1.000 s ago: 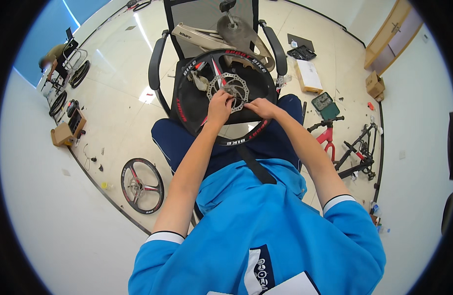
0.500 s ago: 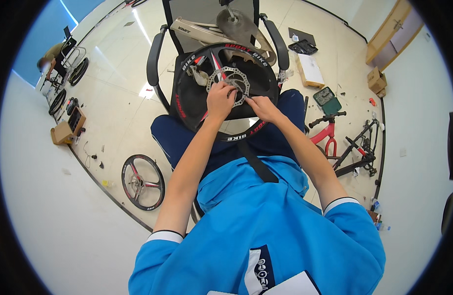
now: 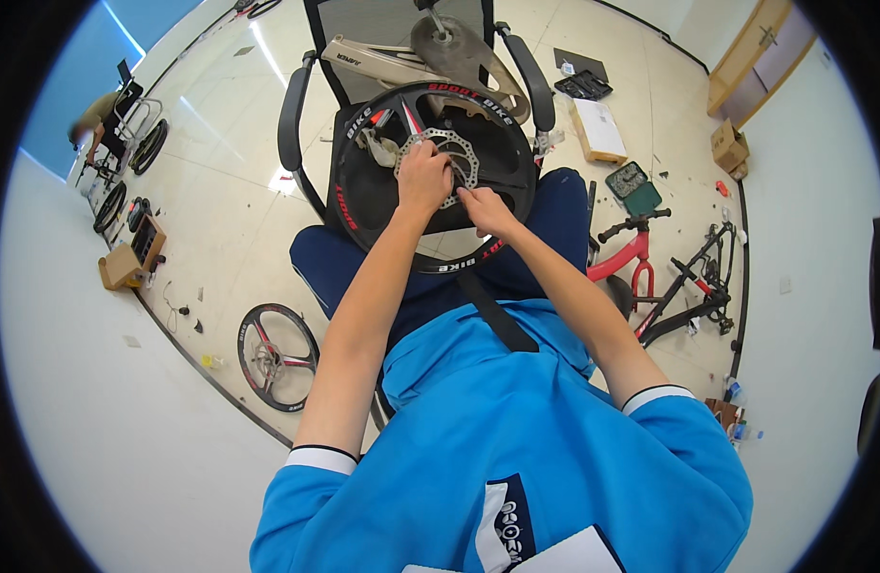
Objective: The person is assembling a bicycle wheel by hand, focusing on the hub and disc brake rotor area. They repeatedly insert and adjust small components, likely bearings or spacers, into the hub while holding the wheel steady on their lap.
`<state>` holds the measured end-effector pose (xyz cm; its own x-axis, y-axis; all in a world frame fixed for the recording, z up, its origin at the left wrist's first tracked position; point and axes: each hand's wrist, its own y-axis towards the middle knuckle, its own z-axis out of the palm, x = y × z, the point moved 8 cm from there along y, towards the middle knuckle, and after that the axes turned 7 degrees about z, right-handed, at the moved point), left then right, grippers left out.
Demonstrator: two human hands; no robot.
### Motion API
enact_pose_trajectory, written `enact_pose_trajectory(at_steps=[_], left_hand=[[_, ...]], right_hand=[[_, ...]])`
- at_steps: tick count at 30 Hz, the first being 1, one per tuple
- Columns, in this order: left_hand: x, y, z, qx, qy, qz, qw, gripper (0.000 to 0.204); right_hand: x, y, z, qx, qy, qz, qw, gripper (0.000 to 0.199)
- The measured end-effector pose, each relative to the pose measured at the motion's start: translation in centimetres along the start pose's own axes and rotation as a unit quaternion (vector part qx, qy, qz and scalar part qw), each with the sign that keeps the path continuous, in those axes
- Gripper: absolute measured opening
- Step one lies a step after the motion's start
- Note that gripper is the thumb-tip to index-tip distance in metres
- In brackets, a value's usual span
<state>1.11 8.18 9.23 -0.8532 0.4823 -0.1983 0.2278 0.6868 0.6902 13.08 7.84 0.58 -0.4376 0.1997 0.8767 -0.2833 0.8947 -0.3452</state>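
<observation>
A black bicycle wheel (image 3: pixel 353 222) with red and white lettering lies flat across my lap and the seat of an office chair. A silver brake disc (image 3: pixel 470 160) with a scalloped, perforated edge sits at its hub. My left hand (image 3: pixel 424 181) is closed over the disc's near left part, its fingertips bent inward at the hub. Close beside it, my right hand (image 3: pixel 487 210) pinches at the disc's lower right edge. Whatever is between the fingers of either hand is too small or hidden to name. A crumpled clear plastic bag (image 3: pixel 378 148) lies left of the disc.
The office chair (image 3: pixel 292 119) holds a beige bicycle frame (image 3: pixel 381 59) behind the wheel. Another wheel (image 3: pixel 277 356) rests on the floor at left. To the right are a red bike frame (image 3: pixel 631 256), a black frame (image 3: pixel 683 296), a green case (image 3: pixel 640 198) and a flat box (image 3: pixel 600 131).
My right hand has turned slightly, its fingers curling more and drawing nearer the left hand. The left hand stays at the hub. The whole view has shifted a little.
</observation>
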Motion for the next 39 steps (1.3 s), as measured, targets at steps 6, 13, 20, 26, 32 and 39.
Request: enact_pose_trajectory(at_steps=[6, 13, 20, 26, 32, 39], left_hand=[[-0.7, 1.2, 0.4, 0.046, 0.060, 0.027, 0.997, 0.009], [-1.1, 0.9, 0.9, 0.054, 0.095, 0.039, 0.993, 0.009], [-1.1, 0.6, 0.6, 0.035, 0.076, 0.031, 0.996, 0.008], [-0.8, 0.1, 1.1, 0.048, 0.088, 0.008, 0.995, 0.009], [-0.5, 0.6, 1.5, 0.060, 0.078, -0.013, 0.995, 0.009], [-1.7, -1.5, -1.1, -0.059, -0.018, -0.090, 0.994, 0.022]], right_hand=[[-1.7, -0.2, 2.5, 0.184, 0.265, 0.098, 0.941, 0.048], [-2.2, 0.8, -0.2, 0.173, 0.145, 0.094, 0.970, 0.048], [-1.4, 1.8, -2.2, 0.222, -0.039, 0.065, 0.972, 0.050], [0.1, 2.4, -2.3, 0.194, -0.232, 0.014, 0.953, 0.055], [0.5, 5.0, -4.3, 0.109, -0.390, -0.077, 0.911, 0.057], [2.1, 3.3, -3.9, 0.071, -0.405, -0.103, 0.906, 0.050]])
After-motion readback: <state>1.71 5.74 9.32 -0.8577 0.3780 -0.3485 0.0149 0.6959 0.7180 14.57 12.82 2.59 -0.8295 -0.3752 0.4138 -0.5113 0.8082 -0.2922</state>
